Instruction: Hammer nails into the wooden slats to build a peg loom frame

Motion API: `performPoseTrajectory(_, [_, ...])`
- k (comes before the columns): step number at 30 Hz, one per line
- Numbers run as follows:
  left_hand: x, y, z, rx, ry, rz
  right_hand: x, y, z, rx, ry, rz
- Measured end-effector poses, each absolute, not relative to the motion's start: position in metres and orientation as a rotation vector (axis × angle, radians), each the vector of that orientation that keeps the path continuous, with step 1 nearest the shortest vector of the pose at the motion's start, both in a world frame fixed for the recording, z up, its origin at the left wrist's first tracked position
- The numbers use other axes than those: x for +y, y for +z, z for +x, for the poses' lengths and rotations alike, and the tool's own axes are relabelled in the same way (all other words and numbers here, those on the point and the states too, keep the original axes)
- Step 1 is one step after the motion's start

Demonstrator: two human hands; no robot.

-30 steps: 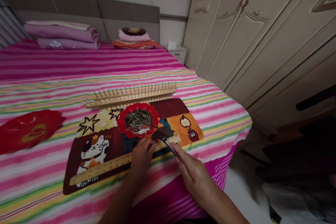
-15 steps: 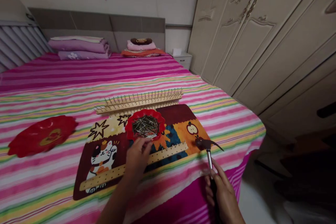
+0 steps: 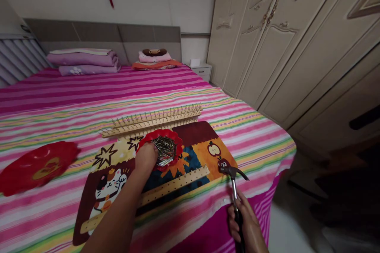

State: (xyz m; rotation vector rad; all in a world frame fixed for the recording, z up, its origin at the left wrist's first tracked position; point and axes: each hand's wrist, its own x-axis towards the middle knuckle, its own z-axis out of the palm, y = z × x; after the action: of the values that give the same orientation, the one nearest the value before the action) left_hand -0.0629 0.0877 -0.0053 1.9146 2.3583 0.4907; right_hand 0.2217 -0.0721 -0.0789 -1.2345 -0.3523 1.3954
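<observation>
My left hand [image 3: 146, 157] is at the left rim of a scalloped red bowl [image 3: 178, 142], its fingers down among the nails [image 3: 166, 148] and hidden from view. My right hand [image 3: 247, 223] is wrapped round the black grip of a claw hammer [image 3: 233, 172], which it holds upright off to the right, head up. A pale wooden strip [image 3: 178, 182] with rows of holes lies across the patterned mat [image 3: 192, 128]; a few nails stand in its right end. My left forearm covers part of this strip.
Behind the bowl, wooden strips [image 3: 154, 119] bristle with upright nails. A red plate [image 3: 32, 162] lies on the striped bedspread [image 3: 237, 122] at the left. Folded bedding [image 3: 86, 61] rests by the headboard, and a wardrobe [image 3: 255, 39] stands at the right.
My left hand has gone from the strip's right part to the nails in the bowl. My right hand has drawn the hammer away to the right and turned its head upward.
</observation>
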Motion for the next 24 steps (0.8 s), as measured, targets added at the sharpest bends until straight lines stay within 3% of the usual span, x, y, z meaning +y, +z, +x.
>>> performPoseTrajectory(4, [0.070,0.008,-0.076,2.342,0.601,1.755,-0.072,-0.078,0.221,-0.360,1.390,-1.243])
performPoseTrajectory(9, [0.022,0.009,-0.071,1.812,1.086,1.064,-0.072,-0.080,0.224,-0.378,1.423,-1.231])
performPoseTrajectory(15, [-0.018,-0.009,-0.044,1.633,1.011,0.878,-0.073,-0.077,0.224,-0.370,1.422,-1.248])
performPoseTrajectory(24, [-0.012,-0.031,-0.019,1.615,1.092,0.848,-0.072,-0.080,0.224,-0.393,1.424,-1.200])
